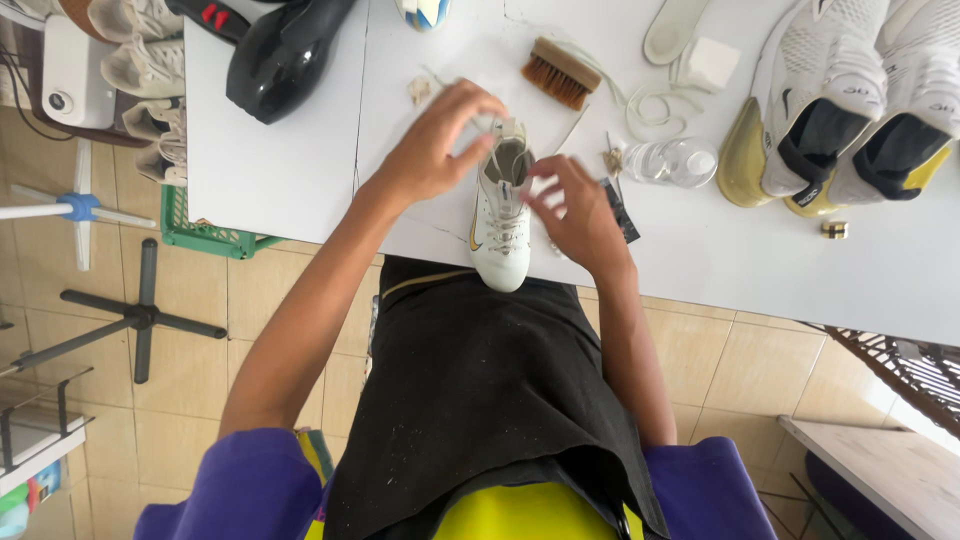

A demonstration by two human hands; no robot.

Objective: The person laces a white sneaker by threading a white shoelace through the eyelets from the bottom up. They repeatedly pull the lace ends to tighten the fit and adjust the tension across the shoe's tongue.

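Observation:
A white sneaker with a gold mark [497,235] stands on the white table [290,170], its toe over the near edge and its laces threaded. My left hand [435,150] hovers at the shoe's collar, fingers pinched near the tongue. My right hand [575,215] rests against the shoe's right side, fingertips on the laces by the upper eyelets. Whether a lace end is pinched is hard to tell.
On the table lie a wooden brush [560,72], a clear plastic bottle [672,161], loose white laces [655,100], a white insole [672,28], a white block [710,62] and a pair of white-and-yellow sneakers [840,110]. A black helmet-like object [283,55] sits at left. A green crate [205,232] stands below.

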